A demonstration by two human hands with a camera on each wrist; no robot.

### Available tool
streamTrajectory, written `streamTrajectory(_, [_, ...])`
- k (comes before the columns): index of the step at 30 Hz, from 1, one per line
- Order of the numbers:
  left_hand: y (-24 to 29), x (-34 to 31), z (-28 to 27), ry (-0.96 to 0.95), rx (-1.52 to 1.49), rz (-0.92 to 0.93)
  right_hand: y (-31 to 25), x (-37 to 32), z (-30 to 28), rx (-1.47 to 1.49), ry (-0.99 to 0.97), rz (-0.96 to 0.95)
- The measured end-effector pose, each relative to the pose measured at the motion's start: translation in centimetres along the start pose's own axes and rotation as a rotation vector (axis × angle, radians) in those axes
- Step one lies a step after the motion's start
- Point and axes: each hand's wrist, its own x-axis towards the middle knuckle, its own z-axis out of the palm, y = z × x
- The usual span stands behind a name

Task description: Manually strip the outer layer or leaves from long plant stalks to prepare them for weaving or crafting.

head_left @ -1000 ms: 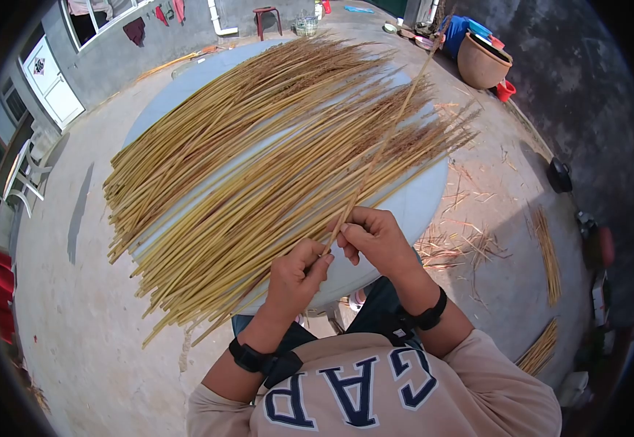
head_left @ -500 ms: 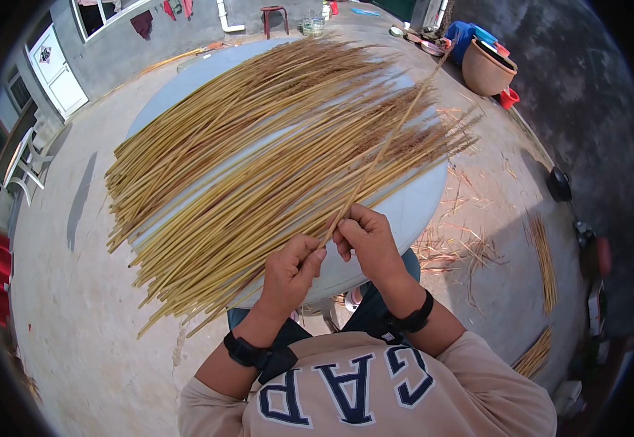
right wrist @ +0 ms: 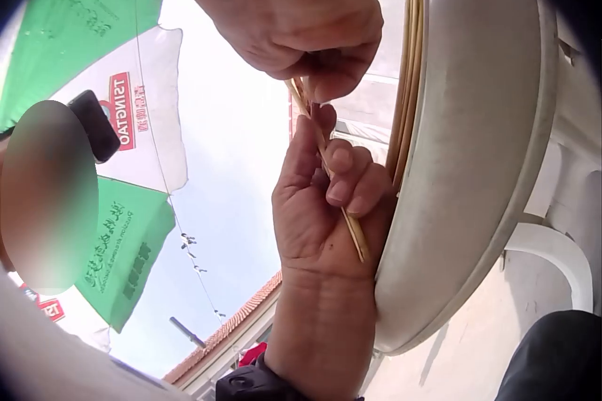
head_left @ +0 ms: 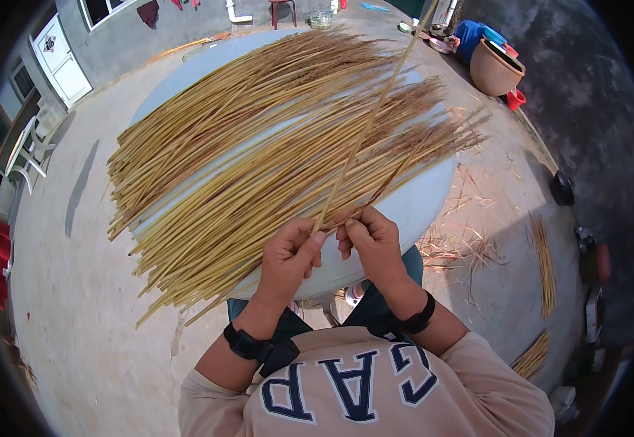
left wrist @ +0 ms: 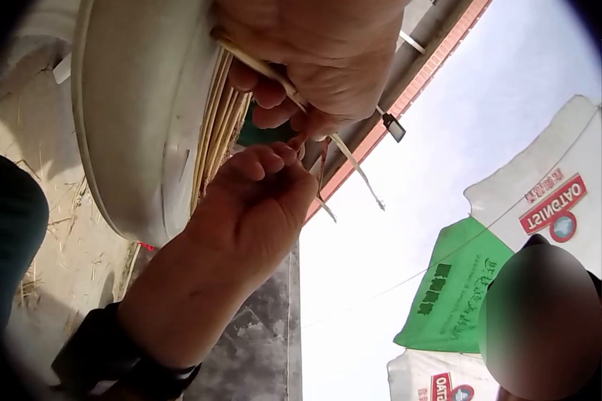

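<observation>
My left hand (head_left: 288, 255) pinches the lower end of one long pale stalk (head_left: 377, 111), which slants up and away over the table. Close beside it, my right hand (head_left: 370, 244) pinches a thin reddish-brown strip of dry sheath (head_left: 384, 188) at the stalk's lower part. The fingertips of both hands nearly meet. In the right wrist view, the stalk's cut end (right wrist: 356, 239) sticks out past the left palm. Many seed-headed stalks (head_left: 259, 197) lie in two broad rows, their feathery tops toward the far right.
A round pale table (head_left: 426, 182) bears the stalks. Peeled scraps (head_left: 463, 251) litter the concrete on the right, with two small stalk bundles (head_left: 543, 266) beyond. A large clay pot (head_left: 495, 69) stands by the dark wall, and a white chair (head_left: 25, 153) stands at left.
The held stalk has swung more upright, its top moving left and away. A reddish-brown strip now shows split off from it at the right hand's fingers. Both hands moved slightly away from the body.
</observation>
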Motion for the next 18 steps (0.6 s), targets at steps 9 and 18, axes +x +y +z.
streamTrajectory(9, [0.3, 0.0, -0.6, -0.093, -0.008, 0.040, 0.5, -1.6, 0.2, -0.034, 0.009, -0.174])
streamTrajectory(18, [-0.5, 0.8, -0.8, 0.072, -0.224, 0.133, -0.8, -1.6, -2.5, 0.053, 0.102, -0.284])
